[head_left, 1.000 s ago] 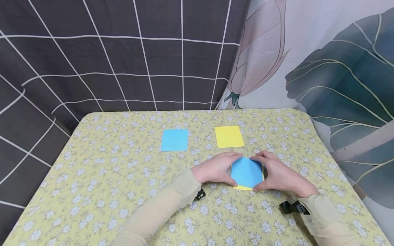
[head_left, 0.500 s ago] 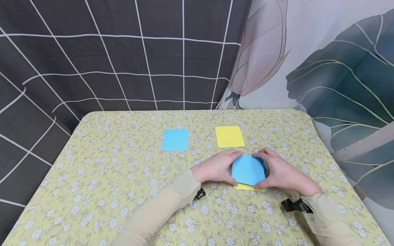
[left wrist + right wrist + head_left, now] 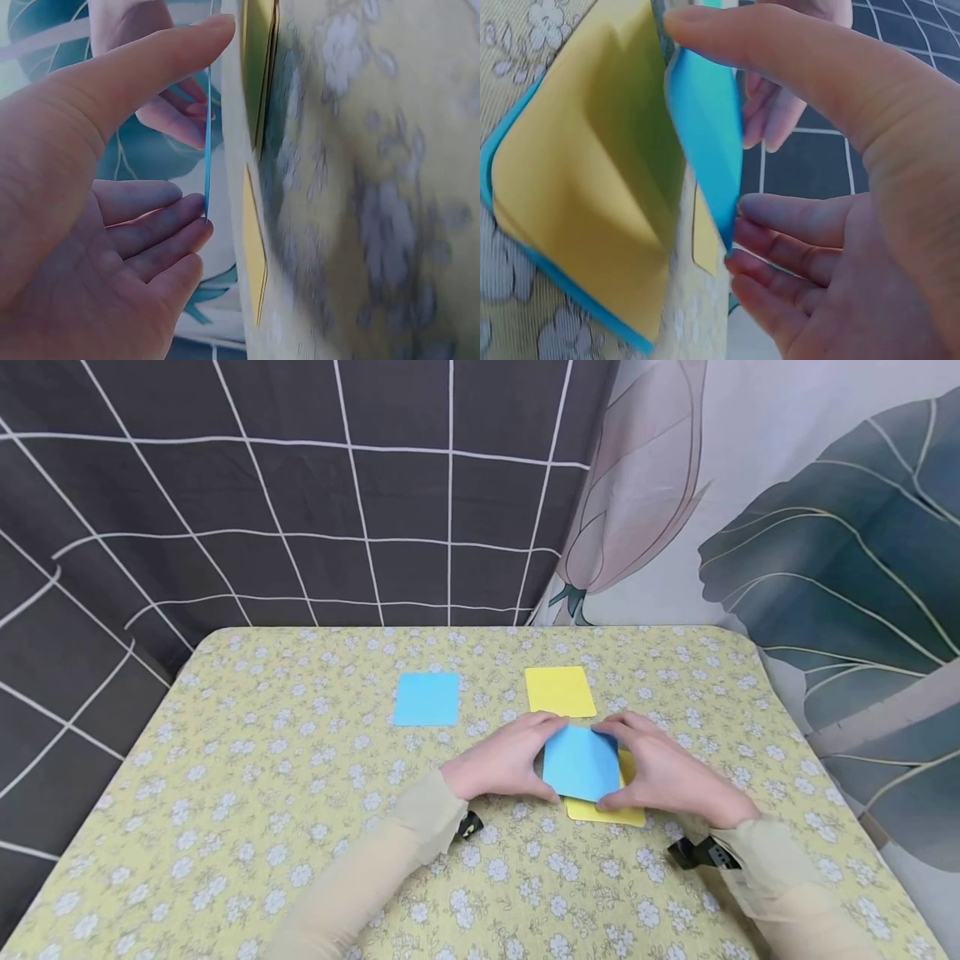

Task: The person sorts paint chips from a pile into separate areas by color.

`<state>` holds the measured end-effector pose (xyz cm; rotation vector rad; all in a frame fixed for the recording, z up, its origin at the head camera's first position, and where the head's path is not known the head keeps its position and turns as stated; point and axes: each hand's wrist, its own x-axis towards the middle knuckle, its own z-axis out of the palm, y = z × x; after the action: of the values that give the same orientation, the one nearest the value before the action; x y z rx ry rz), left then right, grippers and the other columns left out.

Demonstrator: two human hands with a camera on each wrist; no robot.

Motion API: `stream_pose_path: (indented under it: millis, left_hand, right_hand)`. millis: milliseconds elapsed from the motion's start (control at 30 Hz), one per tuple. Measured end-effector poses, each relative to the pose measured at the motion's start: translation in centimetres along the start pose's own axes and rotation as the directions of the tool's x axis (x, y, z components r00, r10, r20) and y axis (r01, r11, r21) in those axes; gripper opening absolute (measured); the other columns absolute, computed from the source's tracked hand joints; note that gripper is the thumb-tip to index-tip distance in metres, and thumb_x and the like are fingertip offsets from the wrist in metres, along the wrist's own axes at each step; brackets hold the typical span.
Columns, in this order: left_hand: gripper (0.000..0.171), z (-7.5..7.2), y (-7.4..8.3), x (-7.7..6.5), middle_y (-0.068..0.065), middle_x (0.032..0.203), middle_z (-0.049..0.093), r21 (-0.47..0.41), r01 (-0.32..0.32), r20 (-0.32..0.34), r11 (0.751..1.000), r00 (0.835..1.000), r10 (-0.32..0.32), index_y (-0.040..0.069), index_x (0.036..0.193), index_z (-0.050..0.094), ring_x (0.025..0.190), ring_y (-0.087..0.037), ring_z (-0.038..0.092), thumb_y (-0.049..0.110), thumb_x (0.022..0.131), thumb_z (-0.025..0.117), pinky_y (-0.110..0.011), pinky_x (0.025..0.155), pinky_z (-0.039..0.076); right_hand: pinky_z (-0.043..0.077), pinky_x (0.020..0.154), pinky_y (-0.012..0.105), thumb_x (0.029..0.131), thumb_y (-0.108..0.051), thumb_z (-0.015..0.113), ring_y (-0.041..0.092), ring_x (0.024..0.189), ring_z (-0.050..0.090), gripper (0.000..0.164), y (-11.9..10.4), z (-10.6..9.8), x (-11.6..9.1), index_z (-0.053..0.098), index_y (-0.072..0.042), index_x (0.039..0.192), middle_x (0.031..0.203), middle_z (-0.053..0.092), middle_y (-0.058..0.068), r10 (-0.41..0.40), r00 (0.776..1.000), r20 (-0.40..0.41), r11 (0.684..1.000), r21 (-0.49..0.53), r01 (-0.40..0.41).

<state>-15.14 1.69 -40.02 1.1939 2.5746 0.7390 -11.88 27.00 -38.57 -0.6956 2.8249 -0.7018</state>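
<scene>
Between both hands, a thin blue square card [image 3: 581, 764] is held raised above the tablecloth, bowing slightly. My left hand [image 3: 508, 757] grips its left edges with the thumb at the near corner and fingertips at the far corner. On the opposite side, my right hand [image 3: 663, 771] pinches the right corners the same way. Underneath lies a small stack with a yellow card [image 3: 606, 812] on top, partly covered by the raised card in the head view. The right wrist view shows a blue edge [image 3: 592, 300] jutting out from below that yellow card [image 3: 585, 165].
A single blue card [image 3: 427, 699] lies flat at the back, left of the hands. Right of it, just beyond the fingertips, is a yellow square [image 3: 559, 691]. A flowered yellow cloth [image 3: 300, 777] covers the table. Dark gridded fabric [image 3: 397, 493] hangs behind it.
The blue card has been lifted off the yellow-topped stack and shifted to the left, both hands moving with it. More of the yellow card beneath shows now. The two back cards stay put.
</scene>
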Motion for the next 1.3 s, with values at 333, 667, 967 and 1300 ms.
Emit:
stream_pose_path:
  millis: [333, 667, 967, 1300]
  left_hand:
    - [0.113, -2.5, -2.9, -2.6, -0.016, 0.160, 0.035, -0.013, 0.096, -0.057, 0.995, 0.994, -0.096, 0.000, 0.158, 0.030, 0.145, -0.028, 0.035, 0.036, 0.072, 0.093, -0.040, 0.119, 0.029]
    - [0.108, -7.7, -8.8, -6.2, -0.019, 0.155, 0.039, -0.039, 0.245, -0.088, 0.969, 0.965, -0.247, -0.004, 0.155, 0.034, 0.135, -0.036, 0.045, 0.019, 0.068, 0.093, -0.051, 0.113, 0.039]
    - [0.107, -9.6, -12.9, -8.0, -0.027, 0.156, 0.036, -0.048, 0.346, -0.071, 0.937, 0.935, -0.349, -0.009, 0.154, 0.031, 0.136, -0.043, 0.042, 0.009, 0.065, 0.088, -0.053, 0.115, 0.035]
    - [0.101, -9.6, -14.3, -8.6, -0.025, 0.148, 0.046, -0.075, 0.365, -0.029, 0.928, 0.929, -0.368, -0.010, 0.152, 0.036, 0.126, -0.040, 0.051, 0.008, 0.065, 0.084, -0.053, 0.108, 0.043]
  right_hand:
    - [0.047, 0.104, 0.053, 0.057, -0.041, 0.100, 0.031, 0.122, 0.052, 0.107, -2.1, 0.6, 4.3, 0.053, 0.002, 0.143, 0.138, 0.050, 0.013, -0.088, 0.996, -0.021, 0.995, -0.044, 0.087]
    - [0.045, 0.107, 0.040, 0.063, -0.039, 0.098, 0.025, 0.120, 0.049, 0.101, -6.2, 2.7, 13.9, 0.053, 0.002, 0.143, 0.135, 0.048, 0.011, -0.196, 0.981, 0.006, 0.980, 0.040, 0.196]
    - [0.044, 0.104, 0.032, 0.066, -0.042, 0.096, 0.024, 0.120, 0.048, 0.102, -8.4, 5.6, 19.8, 0.052, 0.002, 0.146, 0.134, 0.049, 0.011, -0.184, 0.981, 0.059, 0.983, 0.034, 0.182]
    - [0.046, 0.101, 0.031, 0.067, -0.043, 0.094, 0.025, 0.119, 0.048, 0.104, -8.4, 7.2, 21.3, 0.048, 0.001, 0.149, 0.134, 0.050, 0.012, -0.179, 0.977, 0.114, 0.984, 0.035, 0.176]
